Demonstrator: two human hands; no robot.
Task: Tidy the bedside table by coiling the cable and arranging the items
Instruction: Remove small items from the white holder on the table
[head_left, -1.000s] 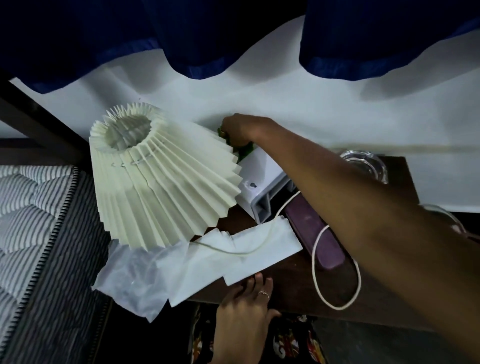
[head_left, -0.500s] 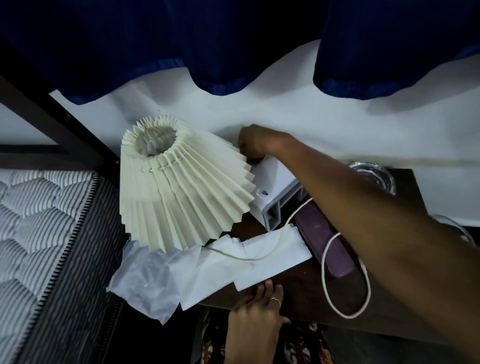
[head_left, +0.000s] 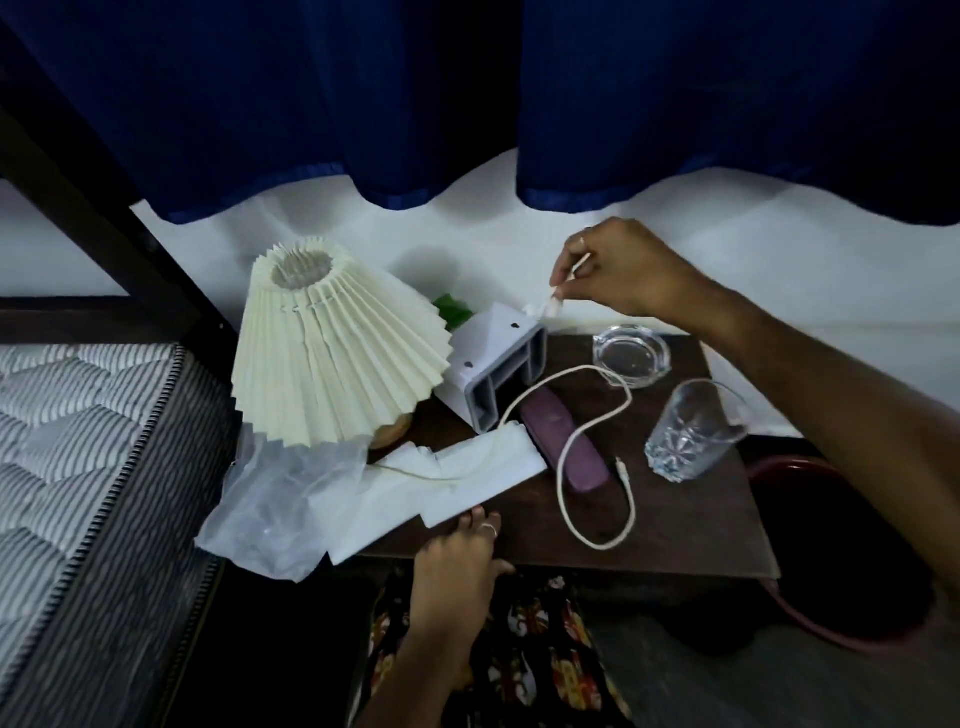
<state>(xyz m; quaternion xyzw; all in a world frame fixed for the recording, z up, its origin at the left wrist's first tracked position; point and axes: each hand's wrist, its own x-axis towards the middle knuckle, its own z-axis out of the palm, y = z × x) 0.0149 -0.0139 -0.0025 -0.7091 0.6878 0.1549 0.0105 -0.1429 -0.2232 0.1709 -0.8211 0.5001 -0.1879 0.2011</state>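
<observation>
A white cable (head_left: 566, 457) snakes in loose loops over the dark wooden bedside table (head_left: 675, 519), crossing a maroon case (head_left: 563, 441). My right hand (head_left: 618, 270) is raised above the table's back edge, its fingers pinching a small white crumpled scrap (head_left: 543, 307) just over a grey-white plastic bracket (head_left: 493, 358). My left hand (head_left: 457, 556) rests flat on the table's front edge, touching white folded paper (head_left: 467, 467). A pleated cream lamp (head_left: 332, 348) stands at the left.
A glass ashtray (head_left: 631, 356) and a cut-glass tumbler (head_left: 693, 431) stand at the right. Clear plastic wrap (head_left: 280, 499) hangs off the front left corner. A green leaf (head_left: 453, 310) lies behind the lamp. A striped mattress (head_left: 78, 441) lies left, blue curtains (head_left: 467, 104) hang behind.
My right hand has come out from behind the lamp, moved right and lifted, now pinching a white scrap. The view has pulled back, showing the ashtray and tumbler. My left hand stays put.
</observation>
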